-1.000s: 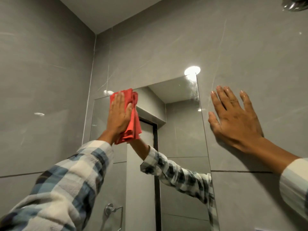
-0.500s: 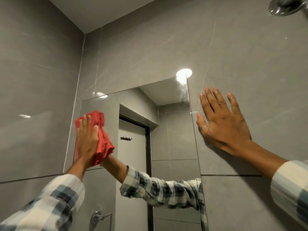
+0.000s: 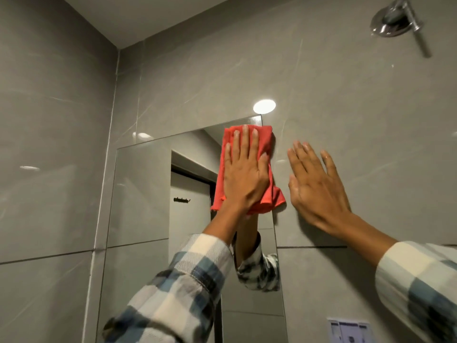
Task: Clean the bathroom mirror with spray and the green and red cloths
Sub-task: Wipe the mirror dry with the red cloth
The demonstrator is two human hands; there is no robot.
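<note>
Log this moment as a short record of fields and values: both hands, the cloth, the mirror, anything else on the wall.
left hand: flat, palm pressing the red cloth to the glass
red cloth: bunched, at the mirror's upper right corner, its edge overlapping onto the tile
right hand: empty, fingers spread, flat on the grey tile wall beside the mirror
mirror: frameless, reflects a door and hooks
shower head: chrome, top right
green cloth, spray: not in view

dim, even | glare spot on wall tile [image 3: 264, 106] | edges bowed | slight blur
</note>
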